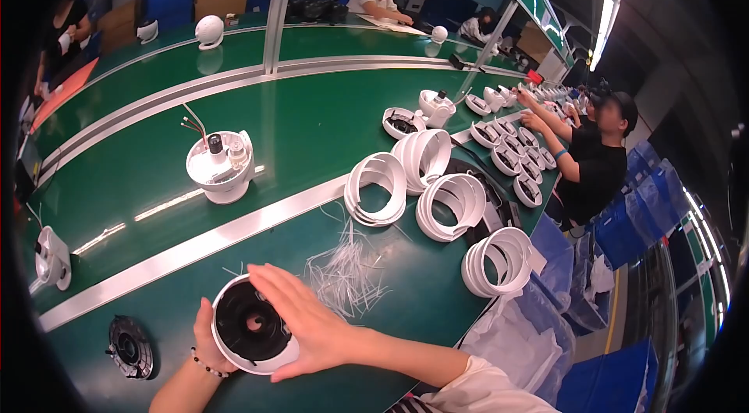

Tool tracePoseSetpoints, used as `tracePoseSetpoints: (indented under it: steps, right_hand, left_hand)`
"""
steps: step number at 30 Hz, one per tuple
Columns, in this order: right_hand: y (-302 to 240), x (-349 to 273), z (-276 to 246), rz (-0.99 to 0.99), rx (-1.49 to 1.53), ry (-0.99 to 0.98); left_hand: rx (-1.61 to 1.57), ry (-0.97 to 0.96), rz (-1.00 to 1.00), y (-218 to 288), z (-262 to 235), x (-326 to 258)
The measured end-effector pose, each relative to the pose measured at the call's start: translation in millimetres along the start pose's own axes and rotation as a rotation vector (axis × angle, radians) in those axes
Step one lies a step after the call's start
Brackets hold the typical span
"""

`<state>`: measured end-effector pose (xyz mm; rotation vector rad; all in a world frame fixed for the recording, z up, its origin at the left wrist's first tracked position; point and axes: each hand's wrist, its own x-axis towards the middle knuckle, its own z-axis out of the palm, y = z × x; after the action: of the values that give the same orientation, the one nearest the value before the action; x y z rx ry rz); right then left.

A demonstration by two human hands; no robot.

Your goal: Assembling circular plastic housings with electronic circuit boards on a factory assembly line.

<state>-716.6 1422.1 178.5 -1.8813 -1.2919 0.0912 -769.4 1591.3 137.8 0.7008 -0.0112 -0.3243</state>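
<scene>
Both hands hold a white round housing point(248, 341) with a black inside and a hole in its middle, tilted so its open side faces up. My left hand point(206, 339), with a beaded bracelet at the wrist, grips its left edge, the fingers mostly hidden beneath. My right hand point(312, 321) lies over the right side, fingers on the far rim and thumb at the near edge. Through the hole shows a bit of skin. Left of the hands, a black round part point(131, 347) lies on the green bench point(203, 272).
Beyond my right hand is a heap of thin white strips point(349, 276). Stacked white rings point(497, 261) stand to the right. A white unit with wires point(221, 167) sits past the metal strip point(187, 249). At far right, a co-worker point(597, 152) reaches over several white housings point(507, 159).
</scene>
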Motion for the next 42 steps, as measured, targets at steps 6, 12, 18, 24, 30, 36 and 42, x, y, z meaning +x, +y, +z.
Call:
tracePoseSetpoints:
  steps: [6, 12, 18, 24, 30, 36, 42]
  right_hand:
    - [-9.2, -2.9, 29.5, 0.107, 0.016, 0.411]
    - [6.0, -10.9, 21.1, 0.167, 0.016, 0.382]
    - [28.3, -8.4, -50.6, 0.28, -0.142, 0.49]
    - [112.5, 17.7, -136.0, 0.565, -0.636, 0.523]
    - [166.7, 17.5, -143.9, 0.536, -0.499, 0.534]
    - [107.3, 27.0, -152.4, 0.468, -0.388, 0.811]
    - [-1.8, 6.0, -121.3, 0.092, -0.482, 0.685]
  left_hand:
    - [-0.131, -0.022, 0.118, 6.9, 27.8, 8.5]
    - [-0.129, 0.188, 0.117, 7.8, 25.5, 25.2]
    - [-0.089, 0.436, 0.413, 65.5, -13.9, 10.4]
    - [-0.06, 0.578, 0.564, 119.5, -71.7, 88.8]
    - [-0.026, 0.881, 0.639, 114.6, -150.6, 139.3]
    - [0.617, 1.085, 0.536, 140.5, -113.7, 91.5]
    - [1.32, 0.569, 0.169, 201.1, -84.6, -41.5]
